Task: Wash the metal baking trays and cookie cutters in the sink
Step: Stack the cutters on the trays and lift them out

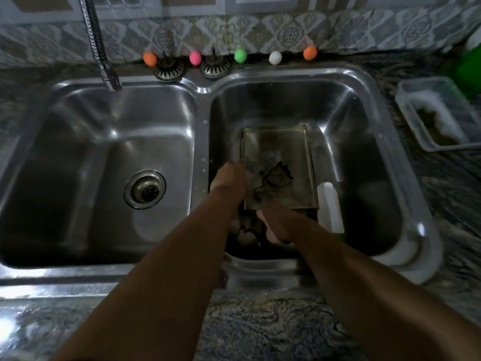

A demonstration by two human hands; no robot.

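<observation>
Head view: rectangular metal baking tray in right basin of steel double sink, long axis running away. Left hand blurred at animal-shaped metal cookie cutter, grip unclear; right hand holds tray's near edge.

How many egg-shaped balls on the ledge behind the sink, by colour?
Orange: 2, orange ball at the left end, second orange ball at the right end
Pink: 1, pink ball
Green: 1, green ball
White: 1, white ball
Total: 5
</observation>
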